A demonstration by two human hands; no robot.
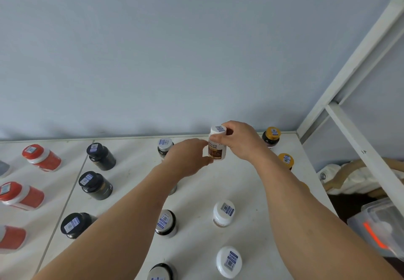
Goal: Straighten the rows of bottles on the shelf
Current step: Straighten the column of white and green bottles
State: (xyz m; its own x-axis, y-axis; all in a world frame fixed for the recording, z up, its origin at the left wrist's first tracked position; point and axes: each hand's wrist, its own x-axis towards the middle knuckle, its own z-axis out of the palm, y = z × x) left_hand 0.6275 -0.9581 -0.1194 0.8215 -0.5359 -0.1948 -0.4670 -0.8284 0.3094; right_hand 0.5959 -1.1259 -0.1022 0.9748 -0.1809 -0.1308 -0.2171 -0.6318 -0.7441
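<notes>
A white-capped bottle with a brown label (216, 148) stands upright near the back of the white shelf (244, 183). My right hand (241, 140) grips its cap and upper body from the right. My left hand (188, 157) touches its lower left side with its fingertips. Two more white-capped bottles (223, 213) (229, 261) stand in a line toward me. To the left runs a row of silver-capped dark bottles (165, 223), partly hidden by my left arm. Further left stand black bottles (95, 184) and red bottles (40, 157).
Two gold-capped bottles (271, 136) (286, 160) stand at the shelf's back right, behind my right forearm. A white shelf frame post (360, 146) rises on the right. Below it sit a clear plastic box (380, 225) and white bundles. A pale wall backs the shelf.
</notes>
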